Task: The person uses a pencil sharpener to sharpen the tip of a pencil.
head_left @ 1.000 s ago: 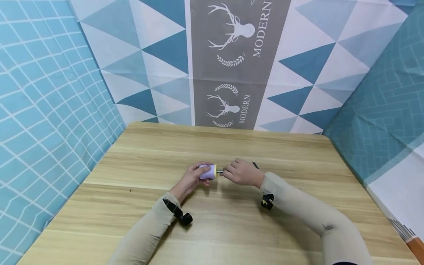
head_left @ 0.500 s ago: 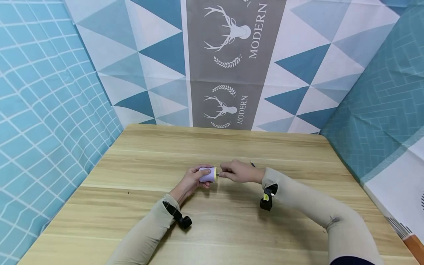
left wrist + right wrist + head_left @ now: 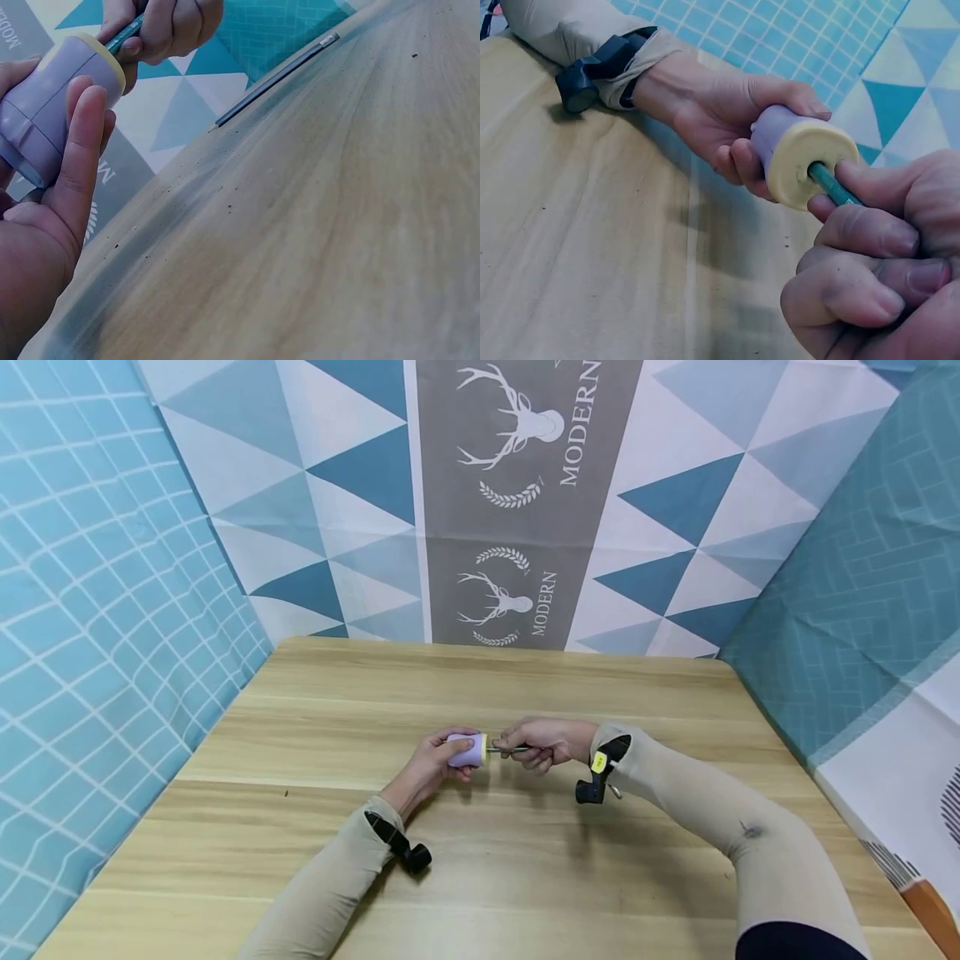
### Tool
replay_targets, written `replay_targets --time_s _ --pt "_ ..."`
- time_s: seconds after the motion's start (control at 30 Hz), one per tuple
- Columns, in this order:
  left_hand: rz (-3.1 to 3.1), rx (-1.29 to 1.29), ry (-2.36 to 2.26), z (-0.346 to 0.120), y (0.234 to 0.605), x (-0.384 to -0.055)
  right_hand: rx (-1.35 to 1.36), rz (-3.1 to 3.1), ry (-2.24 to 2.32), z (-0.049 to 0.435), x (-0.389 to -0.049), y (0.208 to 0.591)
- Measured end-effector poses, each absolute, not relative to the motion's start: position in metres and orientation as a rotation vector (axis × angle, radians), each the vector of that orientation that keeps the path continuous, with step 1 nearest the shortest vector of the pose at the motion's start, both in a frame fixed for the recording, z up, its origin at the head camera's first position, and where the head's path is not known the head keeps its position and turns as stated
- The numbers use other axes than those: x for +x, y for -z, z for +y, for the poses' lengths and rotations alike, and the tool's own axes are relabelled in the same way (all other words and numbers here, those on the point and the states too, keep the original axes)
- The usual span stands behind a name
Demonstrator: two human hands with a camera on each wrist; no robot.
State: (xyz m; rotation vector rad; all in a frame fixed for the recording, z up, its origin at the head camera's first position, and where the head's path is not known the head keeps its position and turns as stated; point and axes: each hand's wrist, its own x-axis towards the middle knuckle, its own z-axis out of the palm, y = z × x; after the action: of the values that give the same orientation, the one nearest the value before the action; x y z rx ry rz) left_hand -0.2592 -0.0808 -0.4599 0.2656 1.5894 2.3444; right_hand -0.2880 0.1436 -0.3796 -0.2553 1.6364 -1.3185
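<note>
My left hand [image 3: 431, 764] grips a small lilac pencil sharpener [image 3: 467, 750] with a pale yellow end, held above the table and facing right. A green pencil [image 3: 832, 185] goes into the round hole in the yellow end. My right hand [image 3: 547, 743] pinches this pencil between thumb and forefinger close to the hole, its other fingers curled, as the right wrist view shows. In the left wrist view the sharpener [image 3: 67, 97] lies in the fingers of my left hand [image 3: 37, 240], and the pencil's tip is hidden inside it.
A second, dark pencil [image 3: 277, 80] lies on the wooden table [image 3: 480, 877], beyond the hands in the left wrist view. Small dark specks dot the tabletop. Patterned cloth [image 3: 517, 510] hangs behind the table's far edge and along both sides.
My right hand has rolled over on the pencil, from back up to fingers and palm side showing, its wrist camera swinging with it. The left hand keeps its hold on the sharpener.
</note>
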Motion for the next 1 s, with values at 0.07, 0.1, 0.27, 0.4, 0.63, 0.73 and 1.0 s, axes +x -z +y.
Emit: replay_targets --time_s 0.07,0.1,0.27,0.4,0.63,0.73,1.0 --pt "1.591 0.264 -2.350 -0.081 0.459 -0.260 -0.259 1.636 1.314 0.143 -0.288 0.379" --pt "1.590 0.267 -2.349 -0.081 0.458 -0.260 -0.264 1.653 1.307 0.143 -0.288 0.378" --pt "1.594 0.280 -2.332 -0.081 0.459 -0.259 -0.360 1.869 1.177 0.147 -0.288 0.376" --pt "1.598 0.281 -2.342 -0.083 0.460 -0.258 -0.534 2.091 1.045 0.151 -0.287 0.370" --pt "1.593 0.303 -2.345 -0.084 0.460 -0.259 -1.214 2.574 0.840 0.163 -0.271 0.376" --pt "1.592 0.295 -2.346 -0.083 0.460 -0.258 -1.634 2.805 0.600 0.162 -0.261 0.389" --pt "1.609 0.271 -2.332 -0.084 0.460 -0.259 -2.604 3.039 -0.456 0.158 -0.274 0.413"
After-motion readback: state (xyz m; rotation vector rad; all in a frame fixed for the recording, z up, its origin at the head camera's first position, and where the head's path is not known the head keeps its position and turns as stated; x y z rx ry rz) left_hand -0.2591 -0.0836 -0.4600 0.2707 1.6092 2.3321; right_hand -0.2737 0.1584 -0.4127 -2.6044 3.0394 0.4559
